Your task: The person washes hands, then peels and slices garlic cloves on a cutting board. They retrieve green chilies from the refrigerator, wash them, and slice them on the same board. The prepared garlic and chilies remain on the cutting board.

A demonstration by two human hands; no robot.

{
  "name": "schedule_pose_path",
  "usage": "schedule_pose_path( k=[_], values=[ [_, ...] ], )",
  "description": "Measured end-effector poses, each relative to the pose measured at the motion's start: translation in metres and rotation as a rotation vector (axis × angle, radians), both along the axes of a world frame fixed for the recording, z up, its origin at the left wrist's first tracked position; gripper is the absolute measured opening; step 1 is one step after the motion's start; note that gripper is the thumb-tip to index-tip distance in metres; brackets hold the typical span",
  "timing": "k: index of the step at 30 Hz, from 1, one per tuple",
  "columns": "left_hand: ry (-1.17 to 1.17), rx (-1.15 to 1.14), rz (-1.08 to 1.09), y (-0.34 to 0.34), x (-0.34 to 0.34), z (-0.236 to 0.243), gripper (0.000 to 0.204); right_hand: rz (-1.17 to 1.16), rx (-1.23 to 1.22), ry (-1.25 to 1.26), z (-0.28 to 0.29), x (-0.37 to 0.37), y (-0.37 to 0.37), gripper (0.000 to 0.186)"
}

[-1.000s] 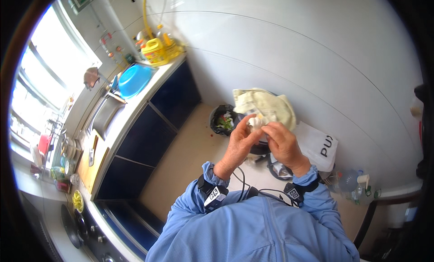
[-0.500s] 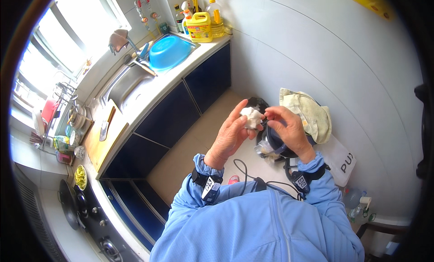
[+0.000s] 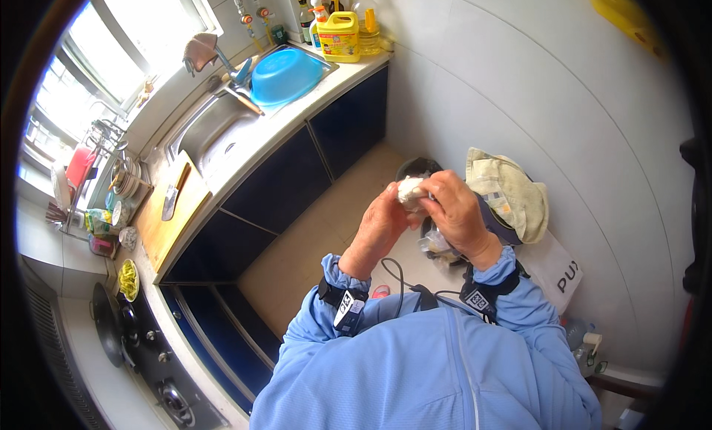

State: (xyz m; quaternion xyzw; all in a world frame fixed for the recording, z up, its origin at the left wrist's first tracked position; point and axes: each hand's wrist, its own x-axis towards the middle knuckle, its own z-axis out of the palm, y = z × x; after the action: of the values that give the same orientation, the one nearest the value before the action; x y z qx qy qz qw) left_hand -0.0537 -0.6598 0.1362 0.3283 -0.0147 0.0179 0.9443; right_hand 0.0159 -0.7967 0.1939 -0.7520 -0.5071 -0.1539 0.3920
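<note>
Fingers of the left hand [image 3: 378, 221] grasping a white garlic bulb [image 3: 409, 194], holding it from the left and below. Right hand [image 3: 458, 216]: fingers bent and touching the bulb's right side and top; cannot tell whether they pinch it or only press. Bulb is in mid-air between both hands, in front of the body, partly covered by fingers. Blue sleeves, dark devices strapped at both wrists.

Past the hands, on floor by wall: black-lined bin [image 3: 421, 165], partly hidden by the hands. Right of it, pale cloth [image 3: 510, 196] draped over a dark container [image 3: 501, 226]. Clear plastic bag [image 3: 437, 246] just below right hand, near container. White bag [image 3: 549, 278] with dark lettering beside that.

Left side: desk [image 3: 282, 137] with dark blue cabinets under. On it, wooden board [image 3: 157, 245] with a knife [image 3: 170, 202] lying on top. Steel sink [image 3: 211, 137] next to board, blue basin [image 3: 285, 74] at sink's far end. Yellow jug [image 3: 339, 38] and oil bottle [image 3: 368, 22] in the corner. Yellow-green food [image 3: 128, 280] on a plate near the board, black pan [image 3: 108, 322] on the stove.
</note>
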Motion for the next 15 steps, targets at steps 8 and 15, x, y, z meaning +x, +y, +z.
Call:
schedule_pose_path(
  k=[8,15],
  values=[
    [0.086,0.119,-0.044,-0.007,-0.001,0.005,0.044,-0.02,-0.163,-0.037,0.014,-0.001,-0.017,0.029],
    [0.05,0.197,-0.058,-0.014,-0.005,0.005,0.046,-0.008,-0.272,-0.106,0.02,-0.009,-0.018,0.028]
  ],
)
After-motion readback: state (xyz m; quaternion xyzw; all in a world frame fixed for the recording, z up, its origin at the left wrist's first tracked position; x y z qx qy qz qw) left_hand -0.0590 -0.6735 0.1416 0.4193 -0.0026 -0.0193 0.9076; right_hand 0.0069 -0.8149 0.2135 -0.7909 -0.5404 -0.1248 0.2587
